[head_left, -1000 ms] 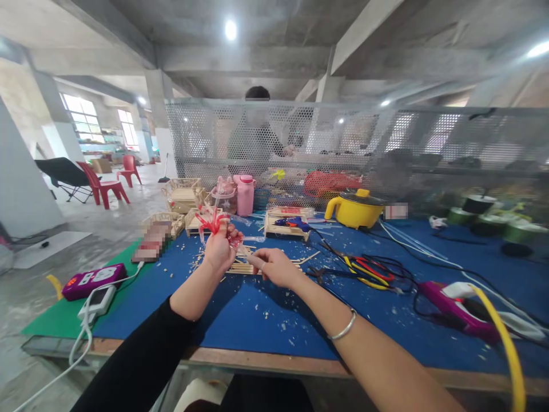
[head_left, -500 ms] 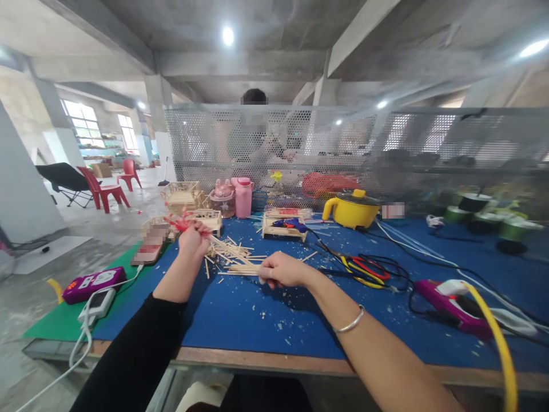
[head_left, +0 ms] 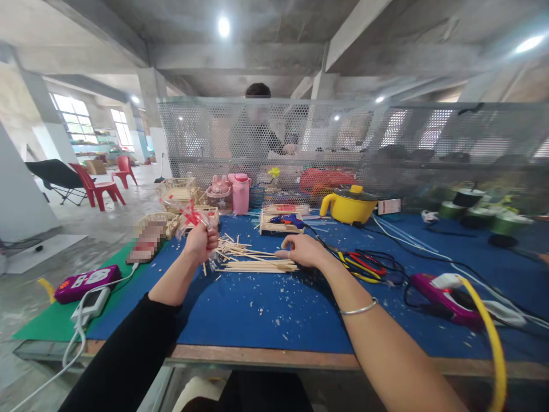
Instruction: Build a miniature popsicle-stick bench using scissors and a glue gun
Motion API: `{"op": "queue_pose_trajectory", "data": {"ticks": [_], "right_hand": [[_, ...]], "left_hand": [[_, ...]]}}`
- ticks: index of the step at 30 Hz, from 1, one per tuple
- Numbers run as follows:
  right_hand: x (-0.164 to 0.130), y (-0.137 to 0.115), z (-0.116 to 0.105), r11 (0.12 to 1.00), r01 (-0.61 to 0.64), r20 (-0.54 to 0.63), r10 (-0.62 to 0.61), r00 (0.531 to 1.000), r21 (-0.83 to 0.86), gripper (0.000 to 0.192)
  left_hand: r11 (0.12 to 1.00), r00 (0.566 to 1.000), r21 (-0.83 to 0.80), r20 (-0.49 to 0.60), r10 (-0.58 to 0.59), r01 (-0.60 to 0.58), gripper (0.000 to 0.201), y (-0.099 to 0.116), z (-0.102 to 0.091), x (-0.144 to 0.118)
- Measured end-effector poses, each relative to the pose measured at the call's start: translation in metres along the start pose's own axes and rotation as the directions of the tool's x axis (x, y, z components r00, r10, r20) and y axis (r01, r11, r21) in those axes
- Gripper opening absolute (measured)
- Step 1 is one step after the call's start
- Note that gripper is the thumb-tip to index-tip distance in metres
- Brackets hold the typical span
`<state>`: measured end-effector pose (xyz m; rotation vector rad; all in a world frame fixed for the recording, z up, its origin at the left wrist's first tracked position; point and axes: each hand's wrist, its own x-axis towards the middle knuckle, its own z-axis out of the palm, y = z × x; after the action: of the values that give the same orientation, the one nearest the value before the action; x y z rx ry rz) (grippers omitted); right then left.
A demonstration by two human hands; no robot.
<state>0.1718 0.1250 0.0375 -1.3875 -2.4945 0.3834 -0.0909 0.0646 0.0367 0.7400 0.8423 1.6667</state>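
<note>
My left hand (head_left: 199, 241) is raised above the blue table mat (head_left: 266, 312) and shut on a clear plastic bag with red print (head_left: 186, 216), which sticks up from my fist. A pile of thin wooden sticks (head_left: 251, 260) lies on the mat between my hands. My right hand (head_left: 302, 250) rests at the right end of that pile, fingers curled down onto the stick ends.
Small stick-built frames (head_left: 281, 223) and a basket (head_left: 178, 189) stand at the back with pink cups (head_left: 240, 193) and a yellow pot (head_left: 350, 206). Pliers and cables (head_left: 364, 266) and a purple glue gun (head_left: 446, 292) lie right. A person stands behind the mesh screen (head_left: 343, 149).
The sticks have dropped out of the bag into a pile on the mat. My left hand swung left and back with the bag. My right hand moved forward to the pile's right end.
</note>
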Motion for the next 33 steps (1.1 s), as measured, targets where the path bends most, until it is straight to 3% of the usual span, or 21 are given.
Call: {"op": "queue_pose_trajectory", "data": {"ticks": [2,4,6,8,9,11,13,17,19,21,23,24,25,26,27,28,29,30,31,33], "right_hand": [[-0.004,-0.014,0.004,0.977,0.112,0.095,-0.13,0.987,0.179,0.043],[-0.009,-0.03,0.012,0.879,0.222,0.178,-0.321,0.93,0.423,0.053],[-0.011,-0.044,0.021,0.736,0.283,0.104,-0.431,0.896,0.615,0.066],[-0.011,-0.053,0.03,0.614,0.301,-0.006,-0.433,0.901,0.73,0.06],[-0.01,-0.056,0.033,0.575,0.294,-0.048,-0.403,0.914,0.764,0.052],[-0.007,-0.057,0.036,0.535,0.257,-0.09,-0.317,0.944,0.805,0.039],[-0.005,-0.056,0.036,0.479,0.206,-0.122,-0.201,0.972,0.853,0.039],[0.001,-0.052,0.028,0.23,0.065,-0.073,0.029,0.997,0.971,0.034],[0.005,-0.048,0.023,0.128,0.049,-0.063,0.106,0.992,0.991,0.031],[0.008,-0.043,0.017,0.098,0.054,-0.07,0.167,0.983,0.994,0.029],[0.008,-0.038,0.012,0.166,0.074,-0.121,0.296,0.947,0.983,0.029],[0.006,-0.036,0.01,0.254,0.123,-0.217,0.386,0.896,0.959,0.03],[0.003,-0.035,0.009,0.392,0.194,-0.369,0.443,0.817,0.899,0.032],[-0.001,-0.034,0.008,0.569,0.269,-0.552,0.412,0.724,0.777,0.036],[-0.005,-0.035,0.009,0.739,0.332,-0.714,0.277,0.643,0.586,0.043],[-0.009,-0.037,0.01,0.855,0.383,-0.797,0.057,0.601,0.35,0.053],[-0.012,-0.039,0.012,0.894,0.43,-0.774,-0.182,0.607,0.127,0.063],[-0.014,-0.042,0.015,0.881,0.472,-0.675,-0.365,0.641,-0.027,0.071],[-0.015,-0.045,0.019,0.854,0.511,-0.553,-0.476,0.684,-0.103,0.072],[-0.014,-0.05,0.025,0.841,0.537,-0.364,-0.52,0.773,-0.06,0.056]], "left_hand": [[0.986,0.989,0.161,0.145,0.013,-0.037,0.032,-0.013,0.012,-0.011],[0.895,0.948,0.421,0.317,0.005,-0.145,0.03,-0.029,0.023,-0.023],[0.688,0.836,0.632,0.545,-0.069,-0.356,0.02,-0.043,0.031,-0.034],[0.47,0.748,0.727,0.636,-0.188,-0.5,0.015,-0.052,0.035,-0.042],[0.394,0.737,0.754,0.635,-0.232,-0.526,0.017,-0.054,0.036,-0.044],[0.331,0.752,0.79,0.603,-0.265,-0.516,0.022,-0.052,0.036,-0.044],[0.363,0.765,0.783,0.601,-0.23,-0.505,0.027,-0.043,0.035,-0.041],[0.438,0.853,0.787,0.516,-0.082,-0.434,0.043,-0.024,0.034,-0.035],[0.417,0.897,0.816,0.443,-0.004,-0.401,0.048,-0.02,0.031,-0.031],[0.343,0.918,0.853,0.386,0.092,-0.393,0.048,-0.019,0.027,-0.027],[0.229,0.923,0.9,0.327,0.204,-0.37,0.046,-0.018,0.023,-0.023],[0.166,0.919,0.923,0.3,0.257,-0.348,0.045,-0.018,0.021,-0.022],[0.107,0.911,0.941,0.276,0.305,-0.321,0.044,-0.018,0.019,-0.022],[0.059,0.903,0.952,0.265,0.339,-0.301,0.042,-0.018,0.018,-0.022],[0.026,0.898,0.951,0.28,0.341,-0.307,0.042,-0.018,0.018,-0.023],[0.009,0.893,0.939,0.325,0.312,-0.345,0.041,-0.018,0.018,-0.025],[0.015,0.881,0.912,0.392,0.265,-0.411,0.041,-0.019,0.02,-0.027],[0.048,0.857,0.872,0.466,0.221,-0.487,0.042,-0.02,0.021,-0.029],[0.106,0.826,0.826,0.529,0.197,-0.554,0.042,-0.021,0.023,-0.032],[0.262,0.782,0.738,0.562,0.27,-0.622,0.041,-0.022,0.026,-0.034]]}}
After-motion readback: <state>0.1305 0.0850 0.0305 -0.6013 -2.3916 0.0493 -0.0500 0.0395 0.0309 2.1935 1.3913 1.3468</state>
